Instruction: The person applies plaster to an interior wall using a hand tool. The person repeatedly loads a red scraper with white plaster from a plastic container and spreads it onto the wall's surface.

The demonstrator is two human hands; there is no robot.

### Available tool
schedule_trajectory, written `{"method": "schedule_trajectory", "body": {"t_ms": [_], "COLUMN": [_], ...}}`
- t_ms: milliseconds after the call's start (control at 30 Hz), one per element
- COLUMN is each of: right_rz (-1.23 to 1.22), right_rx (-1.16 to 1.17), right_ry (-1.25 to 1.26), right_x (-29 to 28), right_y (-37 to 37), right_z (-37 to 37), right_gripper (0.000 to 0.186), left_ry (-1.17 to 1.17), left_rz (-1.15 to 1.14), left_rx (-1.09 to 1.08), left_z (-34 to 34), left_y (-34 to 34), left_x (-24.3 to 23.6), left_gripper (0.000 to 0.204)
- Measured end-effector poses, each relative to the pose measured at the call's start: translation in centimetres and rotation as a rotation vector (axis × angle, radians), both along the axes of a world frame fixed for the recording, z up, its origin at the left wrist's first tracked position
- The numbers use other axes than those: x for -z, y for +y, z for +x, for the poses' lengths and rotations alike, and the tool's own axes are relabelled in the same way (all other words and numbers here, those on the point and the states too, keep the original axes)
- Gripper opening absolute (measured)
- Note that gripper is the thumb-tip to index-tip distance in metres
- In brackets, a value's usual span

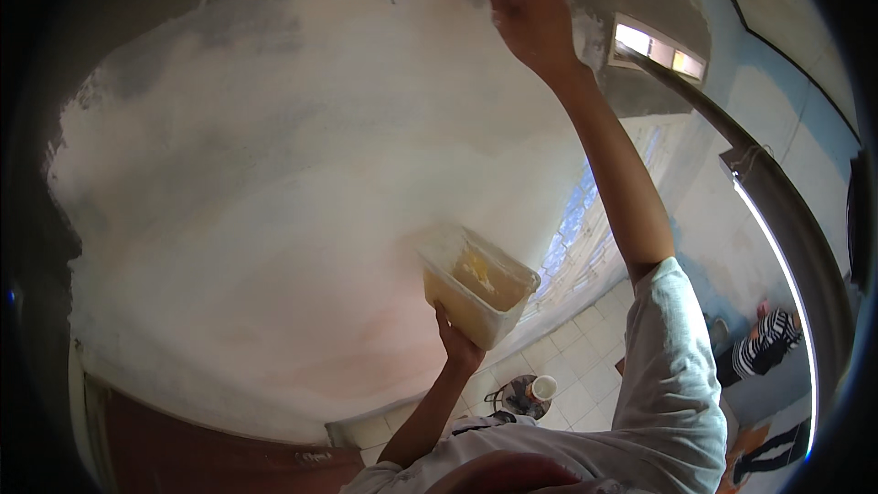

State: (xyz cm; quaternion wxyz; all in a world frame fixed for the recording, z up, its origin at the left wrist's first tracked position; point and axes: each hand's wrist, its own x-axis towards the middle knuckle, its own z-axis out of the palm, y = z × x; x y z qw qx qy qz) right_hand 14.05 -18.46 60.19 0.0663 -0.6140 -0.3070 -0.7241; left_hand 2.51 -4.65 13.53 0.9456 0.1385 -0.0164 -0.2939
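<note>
Holding tub [498,318] in L hand [460,348], R hand [533,16] raised nr. wall [274,174].
We see L grip closed on tub's lower corner, in front of wall; R hand is partly blurred, so we can't tell how far it's closed or on what.

Look at that shirt [585,453], pale, along the lower edge! The right sleeve [672,348], lower right, is all creases, hem near the elbow; left hand [460,349] and right hand [538,18], both bare.
</note>
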Motion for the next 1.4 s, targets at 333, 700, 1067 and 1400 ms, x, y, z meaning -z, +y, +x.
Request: {"method": "schedule_trajectory", "body": {"t_ms": [333, 700, 1067, 1400], "right_rz": [-0.344, 0.217, -0.304, 0.007], "right_rx": [0.502, 0.298, 0.29, 0.388], "right_ry": [0.049, 0.079, 0.21, 0.018], "right_x": [14.1, 1.9, 13.9, 1.3], "right_y": [10.2, 3.1, 12.2, 8.9], "right_z": [1.8, -0.1, 0.4, 2.8], "right_gripper": [0.05, 0.041, 0.048, 0.038], "left_ry": [0.009, -0.027, -0.027, -0.047], "left_rz": [-0.097, -0.056, -0.065, -0.017], "left_rx": [-0.088, -0.159, -0.157, -0.321], "left_z": [0.2, 0.4, -0.2, -1.1], "left_y": [3.4, 6.0, 6.9, 8.6], "left_x": [0.9, 0.3, 0.2, -0.4], "left_gripper": [0.084, 0.09, 0.088, 0.089]}}
